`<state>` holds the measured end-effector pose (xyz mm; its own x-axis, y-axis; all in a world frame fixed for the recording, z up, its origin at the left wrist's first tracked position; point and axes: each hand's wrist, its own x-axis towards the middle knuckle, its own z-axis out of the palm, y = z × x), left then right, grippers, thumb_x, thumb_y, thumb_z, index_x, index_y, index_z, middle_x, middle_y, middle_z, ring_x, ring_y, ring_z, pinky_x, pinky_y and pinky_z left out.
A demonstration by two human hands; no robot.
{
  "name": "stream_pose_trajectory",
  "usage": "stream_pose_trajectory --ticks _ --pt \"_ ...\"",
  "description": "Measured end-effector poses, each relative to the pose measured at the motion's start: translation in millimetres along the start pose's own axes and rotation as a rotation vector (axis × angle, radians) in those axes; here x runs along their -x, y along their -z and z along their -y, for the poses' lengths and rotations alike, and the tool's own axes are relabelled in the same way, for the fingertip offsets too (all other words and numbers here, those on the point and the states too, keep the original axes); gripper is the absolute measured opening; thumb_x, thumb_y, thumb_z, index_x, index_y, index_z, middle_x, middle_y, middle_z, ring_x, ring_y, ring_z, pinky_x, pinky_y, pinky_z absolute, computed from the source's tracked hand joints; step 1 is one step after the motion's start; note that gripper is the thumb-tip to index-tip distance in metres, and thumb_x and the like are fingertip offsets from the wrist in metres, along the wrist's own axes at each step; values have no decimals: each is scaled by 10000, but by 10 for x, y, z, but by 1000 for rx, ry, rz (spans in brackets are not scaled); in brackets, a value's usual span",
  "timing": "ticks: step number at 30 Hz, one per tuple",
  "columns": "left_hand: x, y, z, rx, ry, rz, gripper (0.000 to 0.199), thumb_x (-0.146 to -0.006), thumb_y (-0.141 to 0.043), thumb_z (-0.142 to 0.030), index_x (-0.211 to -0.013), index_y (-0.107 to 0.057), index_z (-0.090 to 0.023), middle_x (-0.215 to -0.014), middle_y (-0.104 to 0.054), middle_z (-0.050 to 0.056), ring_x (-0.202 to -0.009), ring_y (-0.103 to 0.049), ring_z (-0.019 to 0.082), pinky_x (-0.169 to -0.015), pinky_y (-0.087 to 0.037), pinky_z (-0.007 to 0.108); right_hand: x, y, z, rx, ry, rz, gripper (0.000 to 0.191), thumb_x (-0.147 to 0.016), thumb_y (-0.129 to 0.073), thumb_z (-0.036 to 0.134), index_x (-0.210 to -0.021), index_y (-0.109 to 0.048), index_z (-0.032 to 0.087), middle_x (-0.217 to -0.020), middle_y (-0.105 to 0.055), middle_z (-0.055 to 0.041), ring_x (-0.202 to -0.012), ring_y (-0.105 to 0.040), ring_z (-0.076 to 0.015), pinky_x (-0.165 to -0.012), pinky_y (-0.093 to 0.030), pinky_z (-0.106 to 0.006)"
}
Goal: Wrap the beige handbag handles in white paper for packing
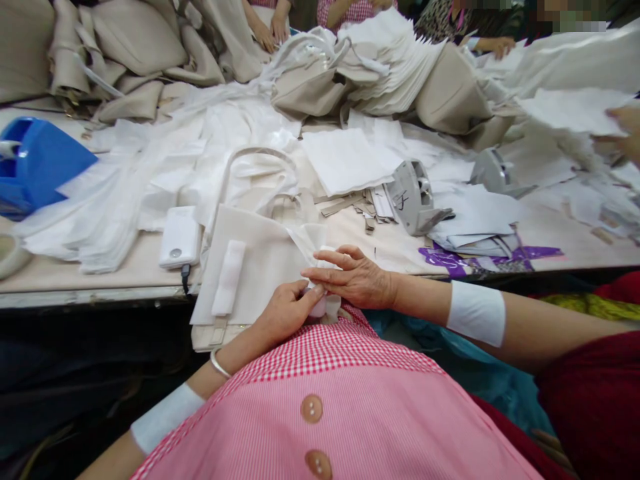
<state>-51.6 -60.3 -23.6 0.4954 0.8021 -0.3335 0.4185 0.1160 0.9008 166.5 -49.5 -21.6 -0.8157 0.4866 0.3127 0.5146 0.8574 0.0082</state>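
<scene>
A light handbag [203, 339] lies at the table edge in front of me, mostly hidden under a white sheet [273, 260], with its looped handle [260, 152] reaching back. One strap is wrapped in white padding [229, 277]. At the bag's right side my left hand [285, 310] is closed, its thumb pressed on a small piece of white wrapping [327, 257]. My right hand [355, 277] lies over the same wrapping from the right, fingers bent around it. What is inside the wrapping is hidden by my fingers.
A white power bank [180, 237] with a cable sits left of the bag, near a blue tape dispenser [47, 160]. Grey tape dispensers [413, 197] and paper sheets [345, 160] lie to the right. Beige bags [313, 87] are piled behind; other people's hands [267, 30] work across the table.
</scene>
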Motion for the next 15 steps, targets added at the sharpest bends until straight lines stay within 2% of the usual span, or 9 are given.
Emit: stream_pose_trajectory --ticks 5,8,11,15 --pt "-23 -9 6 -106 -22 -5 414 -875 -480 -503 -700 -630 -159 -633 -596 -2 -598 -509 151 -573 -376 266 23 -30 24 4 -13 -83 331 -964 -508 239 -1288 -578 261 -1371 -589 21 -1375 -380 -210 -1066 -286 -372" --pt "-39 -3 13 -107 -8 -10 407 -877 -471 -498 -768 -657 -153 -680 -638 14 -638 -554 168 -598 -406 269 80 57 50 -14 -84 -110 379 -940 -532 221 -1318 -554 240 -1402 -560 -33 -1390 -362 -223 -1071 -322 -397" --pt "-61 6 5 -117 24 -10 397 -873 -466 -485 -842 -685 -155 -720 -676 26 -674 -595 186 -616 -433 271 232 278 -50 -16 -326 -212 431 -906 -567 249 -1335 -543 225 -1440 -512 -90 -1381 -378 -259 -1094 -334 -448" --pt "-98 17 1 -225 34 -29 434 -859 -440 -514 -776 -677 -160 -667 -672 34 -650 -608 203 -575 -439 270 670 661 -537 79 -811 -485 429 -859 -595 284 -1284 -589 223 -1418 -519 -105 -1315 -453 -286 -1080 -370 -476"
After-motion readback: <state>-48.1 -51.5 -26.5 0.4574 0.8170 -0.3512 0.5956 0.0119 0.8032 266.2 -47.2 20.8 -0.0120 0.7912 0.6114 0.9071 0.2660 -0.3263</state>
